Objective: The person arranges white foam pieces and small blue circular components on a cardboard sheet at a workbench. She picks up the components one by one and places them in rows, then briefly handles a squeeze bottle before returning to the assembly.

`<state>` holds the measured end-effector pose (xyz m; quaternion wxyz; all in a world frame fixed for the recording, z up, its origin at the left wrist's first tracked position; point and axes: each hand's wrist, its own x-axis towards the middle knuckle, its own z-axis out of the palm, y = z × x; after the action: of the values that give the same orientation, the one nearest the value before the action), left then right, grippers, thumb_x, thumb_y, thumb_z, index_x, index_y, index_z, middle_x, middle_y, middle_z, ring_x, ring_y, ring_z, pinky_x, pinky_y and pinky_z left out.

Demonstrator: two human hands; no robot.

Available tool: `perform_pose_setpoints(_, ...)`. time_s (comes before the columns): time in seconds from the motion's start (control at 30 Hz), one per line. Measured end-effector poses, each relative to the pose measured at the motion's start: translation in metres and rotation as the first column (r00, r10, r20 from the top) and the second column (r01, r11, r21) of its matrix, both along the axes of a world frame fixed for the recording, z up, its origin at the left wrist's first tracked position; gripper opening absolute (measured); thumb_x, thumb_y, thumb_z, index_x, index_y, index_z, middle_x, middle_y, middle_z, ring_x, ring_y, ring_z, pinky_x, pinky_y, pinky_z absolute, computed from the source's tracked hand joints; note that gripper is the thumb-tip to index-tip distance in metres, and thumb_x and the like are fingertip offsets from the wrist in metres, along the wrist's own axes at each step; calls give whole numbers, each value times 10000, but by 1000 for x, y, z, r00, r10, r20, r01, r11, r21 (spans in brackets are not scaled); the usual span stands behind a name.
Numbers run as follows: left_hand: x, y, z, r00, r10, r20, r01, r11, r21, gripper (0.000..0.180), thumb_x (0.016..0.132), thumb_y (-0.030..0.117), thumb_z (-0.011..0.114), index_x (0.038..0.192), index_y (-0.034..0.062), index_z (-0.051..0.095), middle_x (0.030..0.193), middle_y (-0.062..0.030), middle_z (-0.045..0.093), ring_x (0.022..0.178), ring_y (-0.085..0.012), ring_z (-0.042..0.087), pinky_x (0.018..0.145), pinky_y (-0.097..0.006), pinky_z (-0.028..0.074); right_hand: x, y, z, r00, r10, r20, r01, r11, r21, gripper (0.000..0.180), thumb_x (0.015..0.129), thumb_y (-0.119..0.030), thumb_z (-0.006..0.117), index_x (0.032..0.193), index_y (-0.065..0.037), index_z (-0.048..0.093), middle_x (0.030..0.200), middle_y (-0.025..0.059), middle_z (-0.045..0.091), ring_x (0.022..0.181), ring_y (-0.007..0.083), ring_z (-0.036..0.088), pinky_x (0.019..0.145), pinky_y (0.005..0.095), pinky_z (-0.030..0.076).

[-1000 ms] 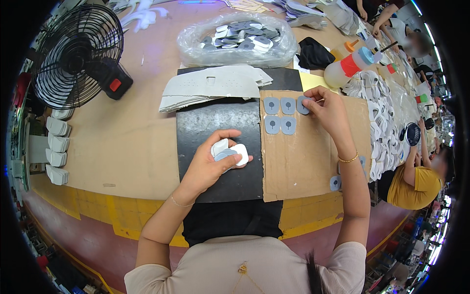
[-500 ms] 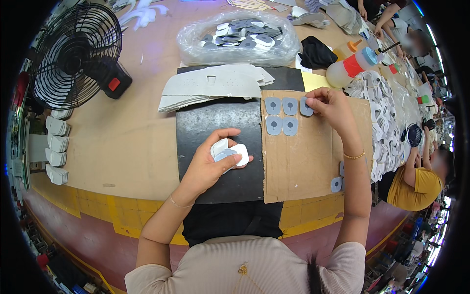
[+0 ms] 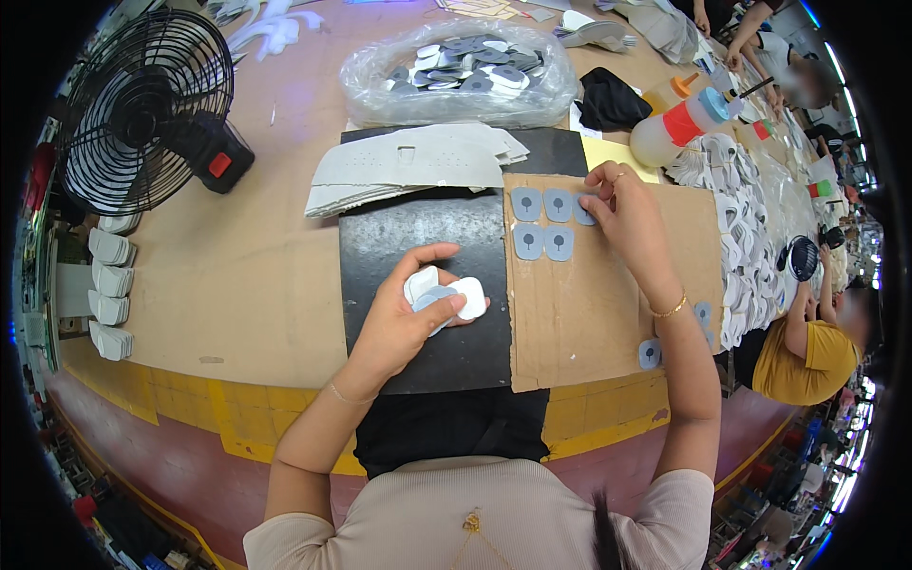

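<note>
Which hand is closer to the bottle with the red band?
Right. The right hand is below-left of the bottle in the picture, over the cardboard; the left hand is farther, over the black mat.

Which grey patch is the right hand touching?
The third patch from the left, far row: the right hand partly covers it; its four neighbours lie uncovered.

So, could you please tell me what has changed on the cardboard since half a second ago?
The right hand has moved the grey patch slightly left, nearer its upper-row neighbour; the fingers still touch it. The right forearm also shifted left, uncovering grey pieces beyond it. Unchanged: the left hand keeps its white and grey pieces, and the four laid patches stay put.
</note>
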<state>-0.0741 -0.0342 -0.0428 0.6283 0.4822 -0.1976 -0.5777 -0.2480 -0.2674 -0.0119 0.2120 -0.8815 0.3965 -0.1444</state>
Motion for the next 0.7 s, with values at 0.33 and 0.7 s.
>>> perform_pose_setpoints(0.33, -13, -2, 11, 1000, -32, 3, 31, 999, 4, 476, 876, 19, 667, 1302, 36, 454, 1026, -116, 653, 946, -199, 664, 784, -318, 610, 11, 90, 22, 955, 258, 149, -296, 763, 575, 186, 872, -171, 688, 860, 10, 649, 761, 96, 641, 644, 152, 582, 607, 297, 459)
perform_pose_setpoints(0.7, -17, 1, 2, 999, -40, -7, 40, 999, 14, 434, 911, 52, 629, 1298, 12, 437, 1010, -159, 654, 974, -283, 680, 821, -336, 589, -33, 64, 6, 916, 0, 402, -241, 799, 550, 157, 863, -86, 680, 811, -31, 543, 936, 37, 614, 755, 45, 538, 651, 197, 442)
